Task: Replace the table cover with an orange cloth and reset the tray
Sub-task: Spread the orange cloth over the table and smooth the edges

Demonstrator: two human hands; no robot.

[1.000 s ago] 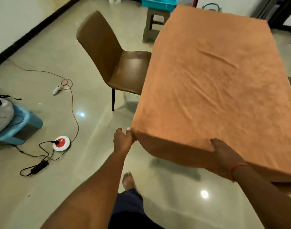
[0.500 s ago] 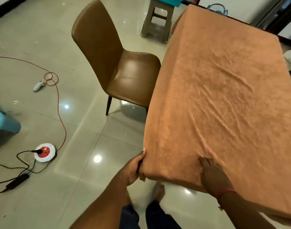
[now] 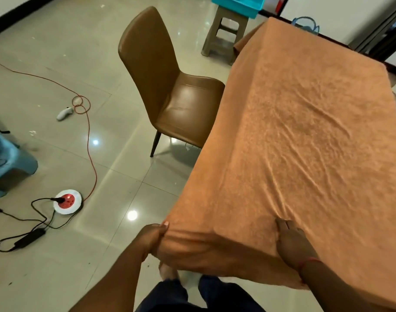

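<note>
Presently the nappy, creased orange cloth [image 3: 305, 143] drapes the rectangular table, its near corner bunched in the left hand [image 3: 151, 238], apparently pinched, while the right hand [image 3: 291, 242] presses flat-fingered on the near edge.

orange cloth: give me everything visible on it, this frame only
The orange cloth looks like soft, towel-like fabric with a napped surface. It is spread over the whole table top and hangs over the left side and the near edge. Wrinkles run diagonally across its near half toward the right hand, which lies flat on it at the near edge. The left hand grips the near left corner, where the fabric is bunched. A fold shows at the far left corner. Nothing rests on it besides the hands.
</note>
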